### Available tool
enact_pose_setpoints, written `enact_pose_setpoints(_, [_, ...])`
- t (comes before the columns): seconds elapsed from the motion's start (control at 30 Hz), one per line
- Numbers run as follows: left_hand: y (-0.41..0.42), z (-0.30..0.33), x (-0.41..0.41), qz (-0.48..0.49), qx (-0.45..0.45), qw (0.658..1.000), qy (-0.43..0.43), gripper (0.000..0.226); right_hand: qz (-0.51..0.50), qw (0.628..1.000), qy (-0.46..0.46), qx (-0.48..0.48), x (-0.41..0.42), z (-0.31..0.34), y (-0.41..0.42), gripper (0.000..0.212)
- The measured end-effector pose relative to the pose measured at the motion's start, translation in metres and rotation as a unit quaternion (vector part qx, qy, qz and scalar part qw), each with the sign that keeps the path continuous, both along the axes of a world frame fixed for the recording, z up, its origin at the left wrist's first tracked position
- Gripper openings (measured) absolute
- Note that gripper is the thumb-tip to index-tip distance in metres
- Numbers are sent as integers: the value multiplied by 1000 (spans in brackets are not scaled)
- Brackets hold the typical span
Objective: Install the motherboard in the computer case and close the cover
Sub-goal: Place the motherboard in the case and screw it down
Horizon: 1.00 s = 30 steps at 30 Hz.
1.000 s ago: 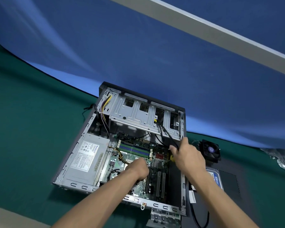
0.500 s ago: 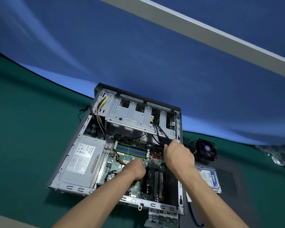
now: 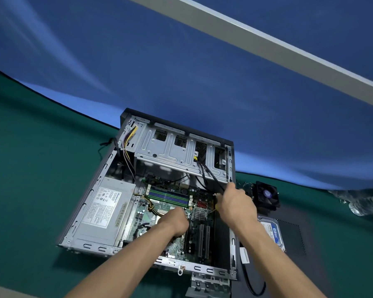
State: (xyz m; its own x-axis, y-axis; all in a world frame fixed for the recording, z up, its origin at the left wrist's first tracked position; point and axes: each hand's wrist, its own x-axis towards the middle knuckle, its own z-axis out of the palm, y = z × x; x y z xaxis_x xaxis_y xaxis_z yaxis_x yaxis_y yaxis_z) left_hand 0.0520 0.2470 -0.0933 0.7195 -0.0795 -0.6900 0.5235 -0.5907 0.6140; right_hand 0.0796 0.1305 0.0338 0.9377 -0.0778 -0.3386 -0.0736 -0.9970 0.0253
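The open computer case (image 3: 99,181) lies on its side on a green cloth. The green motherboard (image 3: 172,201) sits inside it, with memory sticks across its far part. My left hand (image 3: 174,221) rests curled on the middle of the board, and what its fingers hold is hidden. My right hand (image 3: 237,204) grips black cables (image 3: 211,177) that run down from the drive cage (image 3: 170,151), at the case's right wall; a yellow piece shows under its fingers.
A grey power supply (image 3: 106,209) fills the case's left side. A cooler fan (image 3: 266,194) and a hard drive (image 3: 271,231) lie right of the case on a black cover panel (image 3: 295,237). A blue backdrop hangs behind.
My right hand has lifted the black cables slightly toward the case's right wall. My left hand stays on the board. The view has shifted a little.
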Motion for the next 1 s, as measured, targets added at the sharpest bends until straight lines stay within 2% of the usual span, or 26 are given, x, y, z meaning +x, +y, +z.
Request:
enact_pose_setpoints(0.07, [1,1,0,0,3,1000,-2,19,-5,1000,-19,-20,0,-1,2,35])
enact_pose_setpoints(0.2, [2,1,0,-6,7,1000,-5,17,-25,999,24,32,3,1,7,47])
enact_pose_setpoints(0.37, [3,1,-1,0,0,1000,-3,20,19,997,-20,-71,4,-1,7,31])
enact_pose_setpoints(0.5, [3,0,0,4,3,1000,-2,19,-6,998,56,17,17,6,5,39])
enact_pose_setpoints(0.57, [2,-2,0,3,1,1000,0,18,-6,999,35,5,18,4,6,31])
enact_pose_setpoints(0.63, [2,-2,1,4,-1,1000,1,18,-14,1000,3,-22,19,1,5,31])
enact_pose_setpoints(0.77, [1,-4,1,8,-5,1000,1,18,-35,997,56,42,23,3,11,41])
enact_pose_setpoints(0.8, [1,-4,1,8,-4,1000,0,17,-34,996,60,51,23,3,13,39])
enact_pose_setpoints(0.87, [1,-4,0,10,-7,1000,3,18,-11,1000,23,17,23,1,14,28])
enact_pose_setpoints(0.93, [1,-5,0,5,-7,1000,2,18,0,1000,-8,-20,25,1,11,26])
enact_pose_setpoints(1.0, [1,-5,1,3,-5,1000,1,18,4,1000,16,-15,30,3,10,29])
